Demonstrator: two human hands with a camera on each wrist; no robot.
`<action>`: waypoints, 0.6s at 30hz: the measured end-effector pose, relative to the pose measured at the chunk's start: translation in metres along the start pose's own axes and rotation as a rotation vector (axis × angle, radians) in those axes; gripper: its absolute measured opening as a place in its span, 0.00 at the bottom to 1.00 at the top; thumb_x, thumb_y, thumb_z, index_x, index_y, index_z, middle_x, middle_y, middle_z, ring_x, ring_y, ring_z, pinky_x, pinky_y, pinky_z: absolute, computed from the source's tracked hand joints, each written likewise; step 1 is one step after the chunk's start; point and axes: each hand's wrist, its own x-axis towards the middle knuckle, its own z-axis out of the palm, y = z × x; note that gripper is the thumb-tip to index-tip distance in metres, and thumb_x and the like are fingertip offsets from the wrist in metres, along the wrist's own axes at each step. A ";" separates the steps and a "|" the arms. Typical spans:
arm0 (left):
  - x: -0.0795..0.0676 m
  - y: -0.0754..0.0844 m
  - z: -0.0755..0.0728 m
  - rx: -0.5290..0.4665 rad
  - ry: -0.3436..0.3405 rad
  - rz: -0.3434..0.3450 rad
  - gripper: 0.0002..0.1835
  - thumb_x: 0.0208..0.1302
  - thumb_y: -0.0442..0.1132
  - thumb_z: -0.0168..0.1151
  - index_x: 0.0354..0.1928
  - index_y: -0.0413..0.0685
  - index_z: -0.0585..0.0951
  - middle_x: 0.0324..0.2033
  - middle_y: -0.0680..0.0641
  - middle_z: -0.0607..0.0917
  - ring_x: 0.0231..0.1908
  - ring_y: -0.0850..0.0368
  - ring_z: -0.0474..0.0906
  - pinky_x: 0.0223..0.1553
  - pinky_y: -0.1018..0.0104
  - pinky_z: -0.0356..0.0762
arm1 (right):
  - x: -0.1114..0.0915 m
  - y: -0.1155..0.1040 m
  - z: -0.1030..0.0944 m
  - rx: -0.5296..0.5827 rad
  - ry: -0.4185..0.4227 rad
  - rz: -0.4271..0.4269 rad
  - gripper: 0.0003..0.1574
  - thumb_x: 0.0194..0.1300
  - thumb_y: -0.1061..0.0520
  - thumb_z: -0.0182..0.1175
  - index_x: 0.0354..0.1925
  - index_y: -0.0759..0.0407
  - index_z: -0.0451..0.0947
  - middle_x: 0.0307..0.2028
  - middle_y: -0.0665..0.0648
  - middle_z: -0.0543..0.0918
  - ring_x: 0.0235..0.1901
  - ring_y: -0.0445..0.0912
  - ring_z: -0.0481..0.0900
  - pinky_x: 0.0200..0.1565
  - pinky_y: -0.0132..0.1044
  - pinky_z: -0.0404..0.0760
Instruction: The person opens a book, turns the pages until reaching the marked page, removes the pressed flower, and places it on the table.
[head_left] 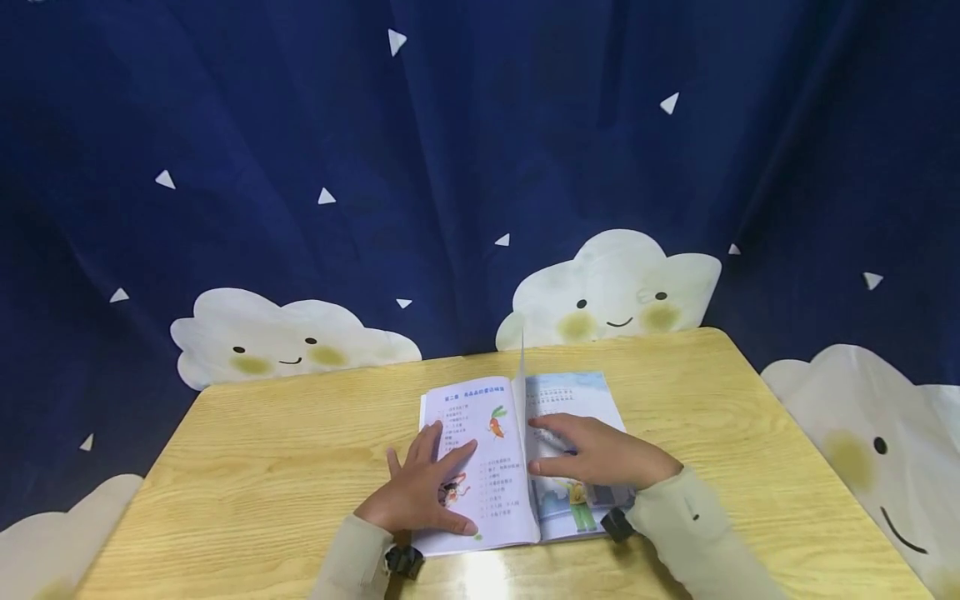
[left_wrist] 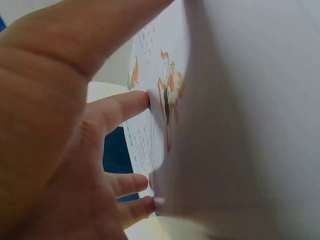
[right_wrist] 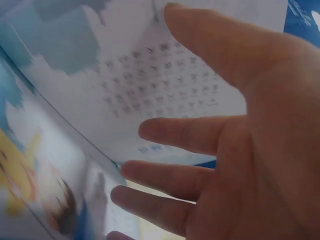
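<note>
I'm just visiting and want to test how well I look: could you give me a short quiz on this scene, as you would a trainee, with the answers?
1. How does the loose-edged page near the middle of the open book stand?
A) Flat on the left side
B) Roughly upright
C) Rolled into a tube

2. True or false: the left grip rests on the same side of the book as the carrot drawing.

3. Fill in: the dark blue curtain behind the table shows white ____ with smiling faces.

Key: 1. B; 2. True; 3. clouds.
</note>
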 end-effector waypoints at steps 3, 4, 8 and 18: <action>0.000 -0.001 -0.003 -0.021 0.015 -0.013 0.58 0.35 0.72 0.72 0.73 0.69 0.61 0.74 0.36 0.44 0.73 0.38 0.37 0.57 0.21 0.26 | 0.004 -0.005 0.008 -0.032 -0.009 -0.001 0.52 0.60 0.30 0.59 0.69 0.60 0.63 0.67 0.59 0.67 0.67 0.52 0.63 0.65 0.52 0.64; 0.000 -0.002 -0.005 -0.033 0.021 -0.012 0.57 0.38 0.72 0.71 0.73 0.69 0.59 0.74 0.36 0.44 0.73 0.38 0.39 0.57 0.21 0.27 | 0.004 -0.006 0.010 -0.031 -0.014 0.003 0.53 0.60 0.29 0.59 0.70 0.60 0.62 0.68 0.58 0.66 0.68 0.52 0.62 0.65 0.53 0.63; 0.000 -0.005 -0.013 -0.141 0.057 -0.006 0.45 0.60 0.67 0.57 0.76 0.65 0.52 0.73 0.35 0.48 0.72 0.39 0.45 0.59 0.22 0.33 | 0.006 -0.009 0.019 -0.039 -0.022 0.018 0.55 0.58 0.28 0.59 0.73 0.56 0.58 0.71 0.61 0.59 0.70 0.54 0.57 0.67 0.55 0.58; -0.001 -0.012 -0.031 -0.478 0.094 0.031 0.30 0.77 0.55 0.19 0.77 0.60 0.46 0.73 0.40 0.48 0.71 0.44 0.49 0.68 0.42 0.46 | 0.012 -0.016 0.033 -0.103 -0.008 0.022 0.54 0.59 0.27 0.58 0.75 0.47 0.54 0.74 0.63 0.50 0.73 0.56 0.46 0.67 0.66 0.41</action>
